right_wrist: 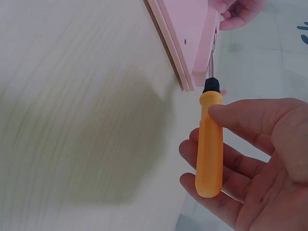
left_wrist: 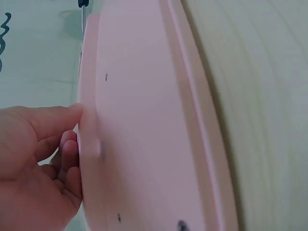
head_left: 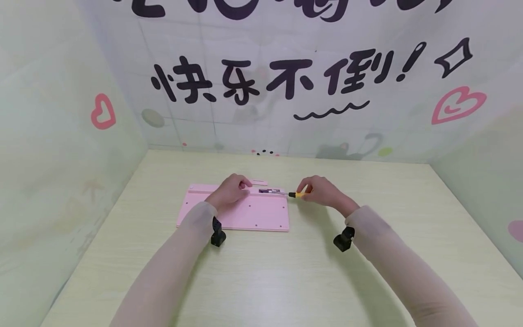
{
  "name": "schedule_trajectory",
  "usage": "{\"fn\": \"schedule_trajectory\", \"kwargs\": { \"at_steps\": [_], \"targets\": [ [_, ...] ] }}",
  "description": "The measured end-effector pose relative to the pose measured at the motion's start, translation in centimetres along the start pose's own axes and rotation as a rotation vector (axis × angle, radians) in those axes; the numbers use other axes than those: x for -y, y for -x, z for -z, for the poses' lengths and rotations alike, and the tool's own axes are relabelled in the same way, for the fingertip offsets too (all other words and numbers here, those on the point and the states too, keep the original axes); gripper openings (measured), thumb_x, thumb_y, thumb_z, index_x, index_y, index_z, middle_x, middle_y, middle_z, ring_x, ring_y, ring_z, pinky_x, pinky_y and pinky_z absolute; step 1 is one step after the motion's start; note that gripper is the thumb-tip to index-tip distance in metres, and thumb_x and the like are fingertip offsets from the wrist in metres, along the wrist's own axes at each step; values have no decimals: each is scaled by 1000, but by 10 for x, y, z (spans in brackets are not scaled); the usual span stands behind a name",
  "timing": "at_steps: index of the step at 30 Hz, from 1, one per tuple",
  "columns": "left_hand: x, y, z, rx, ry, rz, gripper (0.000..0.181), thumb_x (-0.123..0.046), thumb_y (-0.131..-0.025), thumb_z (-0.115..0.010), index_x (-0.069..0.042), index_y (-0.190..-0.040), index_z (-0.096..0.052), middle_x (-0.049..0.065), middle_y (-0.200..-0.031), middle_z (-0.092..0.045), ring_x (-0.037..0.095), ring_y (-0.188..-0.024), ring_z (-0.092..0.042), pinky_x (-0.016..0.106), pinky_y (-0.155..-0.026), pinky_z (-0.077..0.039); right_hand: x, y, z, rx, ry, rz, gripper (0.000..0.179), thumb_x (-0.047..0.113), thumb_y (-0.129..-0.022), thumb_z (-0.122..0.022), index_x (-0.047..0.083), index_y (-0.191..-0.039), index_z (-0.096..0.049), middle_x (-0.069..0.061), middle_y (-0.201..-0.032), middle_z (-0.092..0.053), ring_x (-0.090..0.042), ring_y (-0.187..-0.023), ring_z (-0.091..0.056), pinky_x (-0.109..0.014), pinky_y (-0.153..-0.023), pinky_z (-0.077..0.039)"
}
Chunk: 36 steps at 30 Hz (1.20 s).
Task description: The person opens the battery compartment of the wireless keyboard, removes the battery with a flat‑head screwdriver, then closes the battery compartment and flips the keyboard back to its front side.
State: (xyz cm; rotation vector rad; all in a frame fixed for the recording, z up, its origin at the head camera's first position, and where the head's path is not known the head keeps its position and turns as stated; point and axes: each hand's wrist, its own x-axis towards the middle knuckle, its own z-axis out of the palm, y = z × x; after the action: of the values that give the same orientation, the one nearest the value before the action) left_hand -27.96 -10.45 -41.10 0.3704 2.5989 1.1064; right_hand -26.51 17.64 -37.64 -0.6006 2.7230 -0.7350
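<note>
A pink keyboard [head_left: 265, 213] lies underside up on the table, small screw holes dotting its back. My left hand [head_left: 230, 190] holds its far raised edge, the thumb on the ridge and the other fingers curled against the side, as the left wrist view shows. In my right hand [head_left: 323, 190] is a screwdriver [right_wrist: 210, 149] with a yellow handle and black collar, gripped between thumb and fingers. Its metal shaft points left into an uncovered battery compartment [head_left: 268, 191] near the keyboard's far right corner. What the tip touches is too small to tell.
A small pink cover strip [head_left: 259, 182] lies just behind the keyboard. The pale wooden table [head_left: 278, 277] runs back to a printed backdrop [head_left: 261, 127], with further cloth walls on the left and right.
</note>
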Motion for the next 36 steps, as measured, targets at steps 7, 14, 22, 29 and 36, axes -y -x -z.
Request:
{"fn": "schedule_trajectory", "kwargs": {
  "at_steps": [7, 14, 22, 29, 36],
  "targets": [
    [-15, -6, 3, 41, -64, 1, 22, 0, -86, -58, -2, -109, -61, 7, -90, -50, 20, -81, -45, 27, -70, -38, 8, 1, -1, 33, 50, -63, 15, 7, -80, -67, 8, -95, -66, -6, -82, -61, -20, -71, -55, -33, -63, -46],
    [-28, -13, -3, 70, -59, -59, 25, 4, -84, -58, -2, -108, -62, 8, -94, -55, 20, -85, -48, 28, -76, -42, 12, 3, -3, 58, 46, -98, 16, 7, -79, -68, 8, -95, -65, -8, -84, -60, -21, -71, -54, -33, -63, -46],
    [-35, -21, -17, 93, -78, -87, 23, 4, -84, -60, -2, -105, -63, 5, -92, -57, 18, -84, -50, 27, -76, -43, 14, 4, -9, 59, 2, -106, 18, 6, -78, -70, 5, -94, -63, -9, -81, -58, -20, -68, -53, -30, -61, -46],
    [-40, -23, -23, 70, -90, -95, 18, 3, -83, -62, -3, -100, -65, 4, -89, -57, 18, -83, -49, 26, -75, -42, 16, 11, -14, 29, -26, -76, 18, 7, -77, -71, 4, -93, -63, -8, -79, -58, -18, -65, -53, -28, -58, -46],
    [-45, -22, -27, 59, -97, -89, 14, 0, -84, -61, -6, -96, -66, 3, -90, -58, 16, -83, -50, 27, -75, -42, 14, 21, -16, -6, -31, -62, 20, 9, -77, -72, 3, -95, -64, -6, -79, -59, -18, -67, -53, -29, -59, -45]
  ]
}}
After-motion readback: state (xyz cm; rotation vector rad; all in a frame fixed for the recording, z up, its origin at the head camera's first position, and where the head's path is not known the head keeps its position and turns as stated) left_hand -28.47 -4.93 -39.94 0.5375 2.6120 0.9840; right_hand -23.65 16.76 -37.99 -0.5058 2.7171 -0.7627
